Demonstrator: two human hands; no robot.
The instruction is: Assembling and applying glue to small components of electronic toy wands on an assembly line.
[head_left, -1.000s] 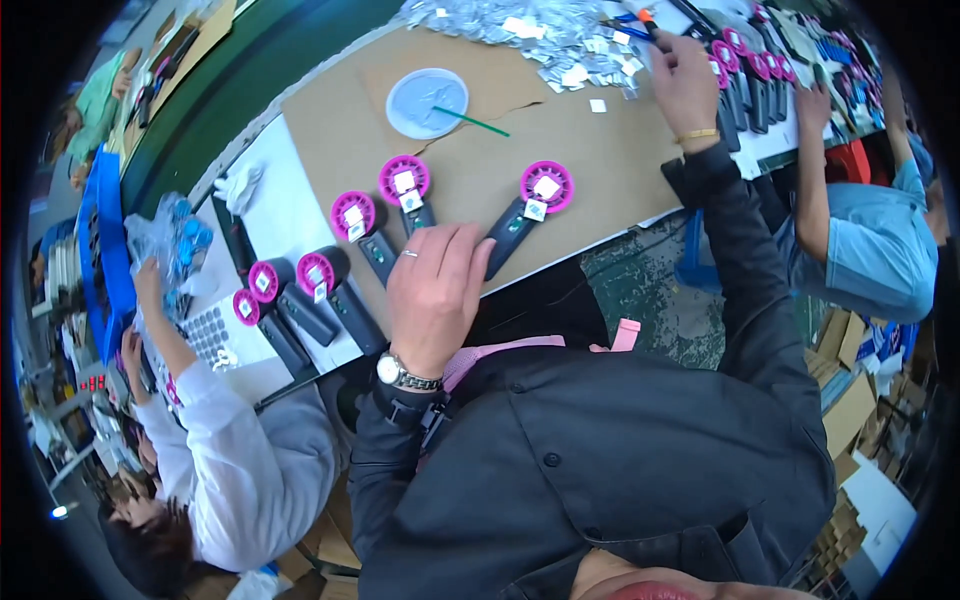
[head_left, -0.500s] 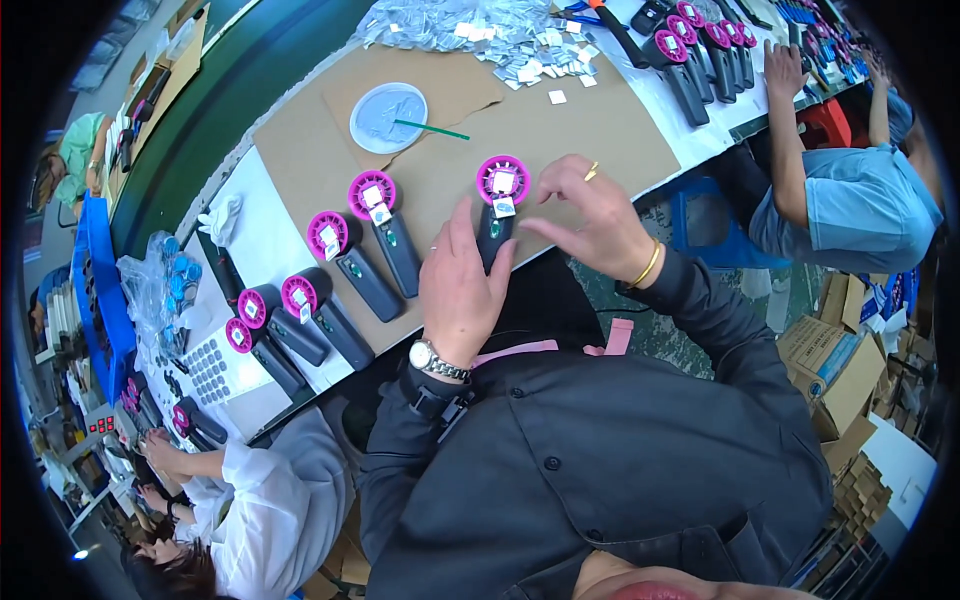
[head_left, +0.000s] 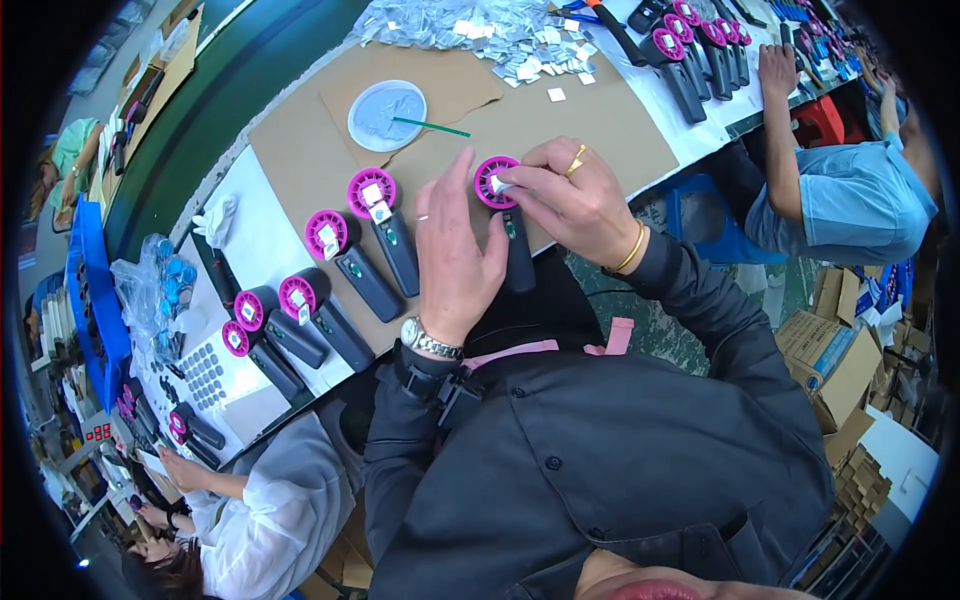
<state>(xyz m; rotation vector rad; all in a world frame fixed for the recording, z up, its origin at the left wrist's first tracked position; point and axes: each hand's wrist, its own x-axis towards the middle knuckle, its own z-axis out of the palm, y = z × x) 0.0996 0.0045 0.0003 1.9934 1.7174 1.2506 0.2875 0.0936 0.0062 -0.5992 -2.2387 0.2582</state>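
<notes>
A dark handheld fan-like device (head_left: 518, 255) with a round pink head lies on the brown board in front of me. My right hand (head_left: 585, 205) bends over its head, thumb and fingers pinching a small white square piece (head_left: 498, 184) against the pink ring's middle. Beside the handle, my left hand (head_left: 455, 265) is open, fingers stretched and thumb close to the handle; whether they touch I cannot tell. To the left lie several similar devices, the nearest one (head_left: 400, 255) bearing white squares on its head and neck.
A white dish (head_left: 355, 125) of pale paste holds a green stick (head_left: 440, 128). Behind it spreads a pile of small white squares (head_left: 540, 60). More pink-headed devices (head_left: 683, 95) stand at the far right. Co-workers sit on both sides, one in a blue shirt (head_left: 840, 195), one in white (head_left: 270, 520).
My right hand has moved left onto the device's head and closed on a white square piece. The fingers of my left hand have come off the handle to its left side.
</notes>
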